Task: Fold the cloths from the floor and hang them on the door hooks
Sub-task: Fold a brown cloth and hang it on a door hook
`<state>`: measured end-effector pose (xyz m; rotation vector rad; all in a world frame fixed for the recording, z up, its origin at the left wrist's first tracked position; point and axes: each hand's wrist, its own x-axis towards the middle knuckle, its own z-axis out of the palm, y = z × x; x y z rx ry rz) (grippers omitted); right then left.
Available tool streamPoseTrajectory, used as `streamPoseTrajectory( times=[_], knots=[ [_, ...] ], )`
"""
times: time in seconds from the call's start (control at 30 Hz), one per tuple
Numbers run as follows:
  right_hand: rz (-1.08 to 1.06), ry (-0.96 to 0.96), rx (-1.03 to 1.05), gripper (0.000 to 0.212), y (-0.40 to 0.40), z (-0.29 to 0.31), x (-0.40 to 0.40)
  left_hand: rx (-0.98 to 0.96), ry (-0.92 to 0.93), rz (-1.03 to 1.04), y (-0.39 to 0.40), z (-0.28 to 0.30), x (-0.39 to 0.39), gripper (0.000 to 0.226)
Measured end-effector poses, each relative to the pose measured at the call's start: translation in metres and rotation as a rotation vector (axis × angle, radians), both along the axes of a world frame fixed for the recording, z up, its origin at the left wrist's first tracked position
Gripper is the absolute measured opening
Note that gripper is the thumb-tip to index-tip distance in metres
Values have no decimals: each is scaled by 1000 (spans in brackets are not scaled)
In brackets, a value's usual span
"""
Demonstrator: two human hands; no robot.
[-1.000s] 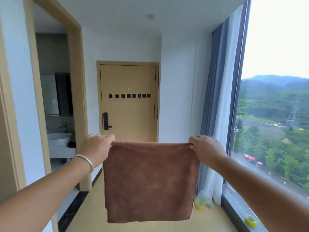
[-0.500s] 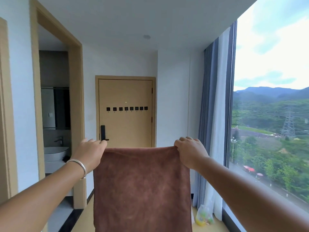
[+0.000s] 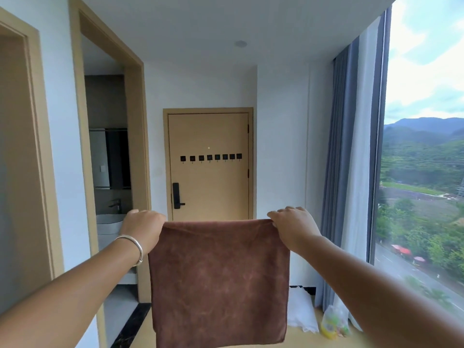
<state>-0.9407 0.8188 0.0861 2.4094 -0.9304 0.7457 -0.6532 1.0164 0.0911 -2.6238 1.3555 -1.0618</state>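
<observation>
Cloth [image 3: 218, 280] pinched by left hand [image 3: 143, 228], right hand [image 3: 293, 226]; hides lower door [image 3: 209, 172], hooks [image 3: 210, 157] clear

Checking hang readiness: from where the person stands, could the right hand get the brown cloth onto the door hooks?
Probably not yet. The right hand and left hand hold the brown cloth outstretched, while the hooks sit on the door down the hallway. Nothing blocks the way.
</observation>
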Motion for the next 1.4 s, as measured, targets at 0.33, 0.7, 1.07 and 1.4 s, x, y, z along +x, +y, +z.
streamPoseTrajectory(
  times=[0.33, 0.7, 1.07, 1.4],
  knots=[
    [-45, 98, 54, 39, -59, -26, 78, 56, 119, 62, -42, -28, 72, 41],
    [124, 50, 31, 31, -206, -21, 173, 4, 191, 148, -143, -22, 146, 34],
    [189, 27, 79, 36, -299, -34, 263, -23, 193, 199, -238, -16, 227, 31],
    [117, 82, 47, 33, -393, -49, 401, -8, 236, 145, -338, -36, 370, 33]
  ],
)
